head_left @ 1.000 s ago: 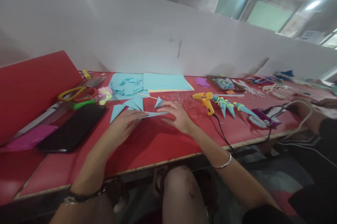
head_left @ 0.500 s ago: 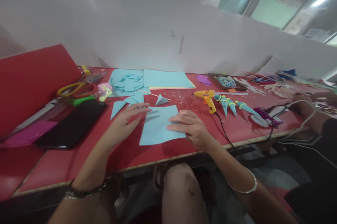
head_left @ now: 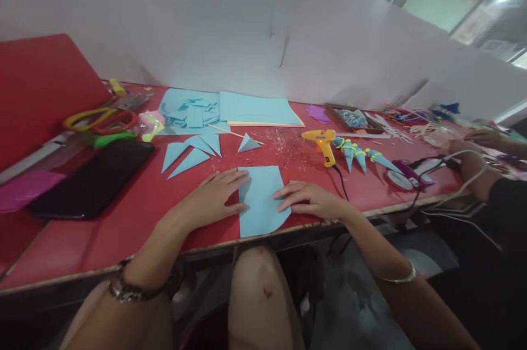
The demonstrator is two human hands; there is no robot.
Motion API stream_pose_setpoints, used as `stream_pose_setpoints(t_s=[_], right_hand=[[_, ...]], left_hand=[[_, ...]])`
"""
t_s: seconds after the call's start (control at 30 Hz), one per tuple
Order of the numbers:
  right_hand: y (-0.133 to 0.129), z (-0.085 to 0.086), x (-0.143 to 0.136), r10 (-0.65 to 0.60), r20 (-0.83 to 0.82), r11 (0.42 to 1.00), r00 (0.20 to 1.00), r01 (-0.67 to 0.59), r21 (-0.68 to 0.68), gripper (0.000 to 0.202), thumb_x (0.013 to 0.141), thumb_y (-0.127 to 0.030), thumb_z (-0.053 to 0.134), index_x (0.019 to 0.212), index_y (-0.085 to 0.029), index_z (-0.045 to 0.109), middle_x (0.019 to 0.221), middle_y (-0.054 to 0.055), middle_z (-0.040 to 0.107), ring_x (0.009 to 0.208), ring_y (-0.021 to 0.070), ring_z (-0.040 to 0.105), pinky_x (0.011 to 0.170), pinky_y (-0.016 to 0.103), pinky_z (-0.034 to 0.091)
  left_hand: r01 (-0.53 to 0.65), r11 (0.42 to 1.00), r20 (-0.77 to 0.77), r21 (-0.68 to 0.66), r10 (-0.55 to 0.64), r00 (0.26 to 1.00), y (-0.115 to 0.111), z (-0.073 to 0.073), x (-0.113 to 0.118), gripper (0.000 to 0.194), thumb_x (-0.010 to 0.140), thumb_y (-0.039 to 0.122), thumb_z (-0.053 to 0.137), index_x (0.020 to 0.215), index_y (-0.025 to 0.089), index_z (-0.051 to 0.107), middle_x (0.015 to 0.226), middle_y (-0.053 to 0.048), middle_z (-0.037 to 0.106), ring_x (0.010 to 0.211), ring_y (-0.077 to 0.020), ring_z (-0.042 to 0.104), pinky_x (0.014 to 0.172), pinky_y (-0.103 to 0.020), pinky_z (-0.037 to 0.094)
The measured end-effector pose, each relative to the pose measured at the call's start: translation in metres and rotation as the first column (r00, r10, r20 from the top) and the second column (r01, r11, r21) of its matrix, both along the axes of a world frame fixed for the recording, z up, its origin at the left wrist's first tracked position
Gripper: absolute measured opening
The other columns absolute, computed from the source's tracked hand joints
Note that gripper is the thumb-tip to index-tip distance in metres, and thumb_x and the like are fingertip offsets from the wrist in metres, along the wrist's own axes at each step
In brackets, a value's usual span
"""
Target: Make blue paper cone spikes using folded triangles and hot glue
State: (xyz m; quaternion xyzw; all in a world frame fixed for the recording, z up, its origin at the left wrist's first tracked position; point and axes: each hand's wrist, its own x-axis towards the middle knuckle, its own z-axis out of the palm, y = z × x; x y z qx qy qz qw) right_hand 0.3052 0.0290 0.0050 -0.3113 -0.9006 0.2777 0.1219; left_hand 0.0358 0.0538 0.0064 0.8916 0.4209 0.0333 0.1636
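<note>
A light blue sheet of paper (head_left: 259, 202) lies on the red table near its front edge, between my two hands. My left hand (head_left: 220, 193) rests with outstretched fingers at the sheet's left edge. On the right side, my right hand (head_left: 310, 200) lies with spread fingers over the paper's edge. Beyond my left hand are several blue paper triangles (head_left: 188, 162). A small blue paper cone (head_left: 248, 143) sits behind the sheet, close to a thin stick (head_left: 225, 130).
A yellow glue gun (head_left: 323, 141) and several decorated blue cones (head_left: 360, 161) lie to the right. Blue scraps (head_left: 194, 116) and stacked sheets (head_left: 259, 108) are at the back. Scissors (head_left: 99, 120) and a black phone (head_left: 96, 180) stand left. Another person's hand (head_left: 469, 155) is far right.
The blue sheet has come closer to the table's front edge. My left hand has moved off the triangles' side onto the sheet's left edge, and my right fingers have spread.
</note>
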Motion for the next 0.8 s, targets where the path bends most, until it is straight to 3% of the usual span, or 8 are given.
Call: stream_pose_setpoints(t_s=[0.27,0.53,0.67,0.8], right_hand=[[0.011,-0.001,-0.017,-0.054,-0.101,0.999,0.993,0.054,-0.003,0.030,0.089,-0.035,0.045,0.081,-0.015,0.066,0.098,0.009,0.063,0.092,0.0138,0.056,0.088,0.031,0.042],[0.022,0.010,-0.006,-0.053,-0.072,0.993,0.996,0.045,-0.106,0.028,0.091,-0.034,0.042,0.090,-0.015,0.063,0.100,0.009,0.062,0.095,0.0140,0.056,0.089,0.032,0.042],[0.024,0.010,-0.008,-0.034,-0.045,0.998,0.998,0.032,-0.050,0.029,0.090,-0.035,0.043,0.085,-0.015,0.063,0.098,0.009,0.062,0.093,0.0144,0.055,0.088,0.032,0.040],[0.030,0.008,-0.027,-0.050,-0.062,0.999,0.997,0.050,0.007,0.027,0.089,-0.034,0.045,0.082,-0.014,0.062,0.089,0.007,0.062,0.084,0.0139,0.055,0.081,0.029,0.040]], left_hand=[[0.010,0.998,0.016,0.069,-0.011,1.000,0.002,-0.006,-0.005,0.064,0.081,0.054,0.045,0.137,0.023,0.038,0.146,-0.009,0.034,0.132,-0.0260,0.034,0.107,-0.042,0.029],[0.010,0.995,0.006,0.103,-0.011,1.000,-0.001,-0.008,-0.002,0.067,0.080,0.059,0.044,0.137,0.024,0.037,0.145,-0.009,0.036,0.131,-0.0271,0.034,0.106,-0.045,0.029],[-0.053,0.994,0.017,0.099,0.051,0.999,0.000,-0.007,0.000,0.068,0.079,0.057,0.047,0.136,0.021,0.040,0.144,-0.011,0.037,0.130,-0.0278,0.035,0.105,-0.045,0.031],[-0.036,0.997,0.018,0.075,0.035,0.999,0.001,-0.006,0.000,0.068,0.079,0.055,0.047,0.135,0.019,0.040,0.143,-0.011,0.039,0.130,-0.0272,0.035,0.106,-0.045,0.030]])
